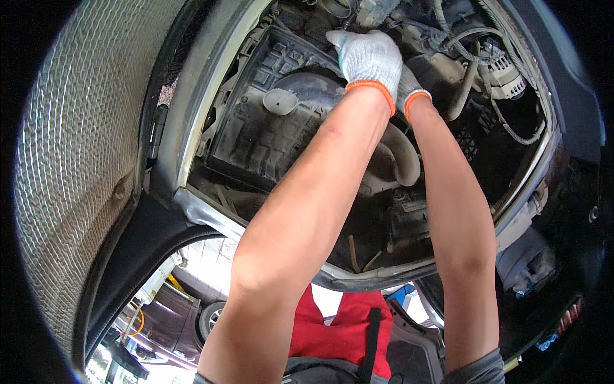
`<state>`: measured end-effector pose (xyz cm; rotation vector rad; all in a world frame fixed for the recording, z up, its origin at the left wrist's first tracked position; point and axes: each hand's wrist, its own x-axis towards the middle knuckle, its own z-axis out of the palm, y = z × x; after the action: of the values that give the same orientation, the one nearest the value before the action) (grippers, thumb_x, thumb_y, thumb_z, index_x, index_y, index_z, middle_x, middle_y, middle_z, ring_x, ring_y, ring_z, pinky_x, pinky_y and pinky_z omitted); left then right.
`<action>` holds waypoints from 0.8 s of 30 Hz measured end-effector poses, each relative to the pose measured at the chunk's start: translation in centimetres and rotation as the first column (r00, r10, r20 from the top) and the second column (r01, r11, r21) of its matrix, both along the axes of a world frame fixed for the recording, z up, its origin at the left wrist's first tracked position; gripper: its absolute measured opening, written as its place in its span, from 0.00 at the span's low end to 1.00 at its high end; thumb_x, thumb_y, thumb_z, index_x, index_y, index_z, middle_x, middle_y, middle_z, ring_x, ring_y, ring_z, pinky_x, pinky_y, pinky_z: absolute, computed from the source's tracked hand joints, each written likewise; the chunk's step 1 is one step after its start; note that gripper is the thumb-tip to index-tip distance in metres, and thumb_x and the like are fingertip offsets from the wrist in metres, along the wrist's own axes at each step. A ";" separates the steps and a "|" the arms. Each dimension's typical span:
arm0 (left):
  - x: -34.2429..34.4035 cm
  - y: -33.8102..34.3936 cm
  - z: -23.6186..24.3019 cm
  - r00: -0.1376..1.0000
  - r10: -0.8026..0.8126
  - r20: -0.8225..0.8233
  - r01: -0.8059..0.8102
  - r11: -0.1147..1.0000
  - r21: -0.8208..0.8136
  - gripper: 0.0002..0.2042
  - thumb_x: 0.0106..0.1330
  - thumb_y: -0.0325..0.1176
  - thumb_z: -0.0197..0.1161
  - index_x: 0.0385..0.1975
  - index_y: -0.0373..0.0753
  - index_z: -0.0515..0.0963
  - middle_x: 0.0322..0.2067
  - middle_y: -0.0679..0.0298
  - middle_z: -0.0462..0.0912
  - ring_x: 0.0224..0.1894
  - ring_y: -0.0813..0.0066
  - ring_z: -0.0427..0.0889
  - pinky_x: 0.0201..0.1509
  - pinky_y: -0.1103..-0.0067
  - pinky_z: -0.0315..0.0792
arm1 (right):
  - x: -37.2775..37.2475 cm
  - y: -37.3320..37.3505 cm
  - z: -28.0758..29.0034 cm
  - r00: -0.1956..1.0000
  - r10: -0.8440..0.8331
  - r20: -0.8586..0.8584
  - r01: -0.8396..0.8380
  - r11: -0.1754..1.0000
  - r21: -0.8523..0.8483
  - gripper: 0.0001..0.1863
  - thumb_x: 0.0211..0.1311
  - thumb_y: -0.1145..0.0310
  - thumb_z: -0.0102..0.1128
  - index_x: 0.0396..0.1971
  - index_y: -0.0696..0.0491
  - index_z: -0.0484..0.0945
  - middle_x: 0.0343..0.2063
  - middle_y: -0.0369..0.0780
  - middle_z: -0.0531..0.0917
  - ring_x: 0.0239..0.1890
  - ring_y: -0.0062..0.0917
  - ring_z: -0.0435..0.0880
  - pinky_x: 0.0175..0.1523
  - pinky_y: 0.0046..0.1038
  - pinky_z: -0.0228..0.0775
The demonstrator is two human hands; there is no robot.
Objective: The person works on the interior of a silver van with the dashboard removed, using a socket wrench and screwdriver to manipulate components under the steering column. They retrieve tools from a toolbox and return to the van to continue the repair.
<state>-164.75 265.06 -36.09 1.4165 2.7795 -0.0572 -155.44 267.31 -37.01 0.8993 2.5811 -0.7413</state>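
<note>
Both my hands wear white knit gloves with orange cuffs and reach deep into an engine bay. My left hand (pixel 371 57) is at the far side of the bay, beside the upper corner of a dusty black ribbed plastic housing (pixel 246 137). Its fingers are bent inward among metal fittings (pixel 374 11); whatever they close on is hidden. Just right of it and partly behind it is my right hand (pixel 408 86), its fingers out of sight. A curved grey duct (pixel 404 157) passes beneath my wrists.
Hoses (pixel 460 41) and an alternator-like metal part (pixel 506 77) lie to the right. A pale metal frame (pixel 211 208) rims the opening. At left stands a panel with woven-textured covering (pixel 89 160). A car wheel (pixel 211 318) shows below, near red cloth (pixel 345 326).
</note>
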 end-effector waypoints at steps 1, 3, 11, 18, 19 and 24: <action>0.9 0.8 -1.3 0.999 0.038 -0.003 -0.038 0.999 0.034 0.06 0.66 0.31 0.73 0.39 0.48 0.96 0.39 0.61 0.97 0.46 0.60 0.96 0.51 0.58 0.77 | 1.0 0.3 -1.1 0.991 -0.118 -0.059 0.108 0.984 -0.142 0.25 0.85 0.61 0.49 0.75 0.48 0.79 0.78 0.41 0.79 0.80 0.34 0.74 0.85 0.34 0.61; 0.8 1.1 -3.0 0.998 0.065 -0.016 -0.065 0.998 -0.001 0.06 0.67 0.31 0.72 0.38 0.48 0.95 0.38 0.62 0.97 0.45 0.61 0.95 0.50 0.58 0.76 | 0.2 0.5 0.1 0.986 0.085 0.141 -0.085 0.996 -0.003 0.26 0.86 0.61 0.47 0.77 0.47 0.78 0.80 0.41 0.77 0.82 0.31 0.72 0.86 0.33 0.58; -0.2 -0.6 0.9 0.799 0.042 0.600 -0.165 0.975 0.151 0.20 0.75 0.27 0.64 0.63 0.26 0.74 0.43 0.49 0.91 0.47 0.52 0.92 0.57 0.62 0.81 | 1.2 -0.6 0.1 0.979 0.095 0.180 -0.129 0.974 0.187 0.26 0.85 0.59 0.51 0.77 0.49 0.78 0.78 0.42 0.78 0.80 0.35 0.74 0.85 0.35 0.59; -0.2 -0.8 5.1 0.888 -0.080 0.452 0.132 0.988 -0.085 0.22 0.79 0.27 0.60 0.70 0.28 0.70 0.52 0.53 0.90 0.50 0.61 0.91 0.62 0.72 0.77 | 3.2 -0.1 -1.9 0.950 -0.259 -0.176 0.262 0.965 -0.002 0.25 0.81 0.60 0.58 0.73 0.49 0.81 0.73 0.48 0.83 0.72 0.45 0.83 0.75 0.38 0.76; 0.0 -0.8 4.3 0.834 -0.021 0.551 -0.006 0.999 0.047 0.22 0.80 0.27 0.59 0.70 0.28 0.70 0.52 0.53 0.90 0.52 0.62 0.90 0.63 0.72 0.77 | 2.8 0.2 -1.9 0.965 -0.214 -0.153 0.220 0.975 0.021 0.25 0.81 0.60 0.58 0.72 0.49 0.81 0.73 0.48 0.82 0.72 0.45 0.82 0.75 0.38 0.75; 1.4 -0.5 0.2 0.468 -0.003 0.884 -0.616 0.716 0.329 0.21 0.82 0.28 0.57 0.72 0.29 0.72 0.53 0.55 0.90 0.55 0.66 0.89 0.65 0.75 0.77 | 2.3 -0.8 -1.2 0.982 0.169 0.084 -0.188 0.900 0.394 0.24 0.82 0.60 0.56 0.70 0.53 0.83 0.73 0.47 0.83 0.74 0.43 0.81 0.79 0.38 0.70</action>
<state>-163.35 264.52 -35.93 0.5339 2.1193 1.3147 -153.12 266.51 -38.24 0.7578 2.7738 -0.1347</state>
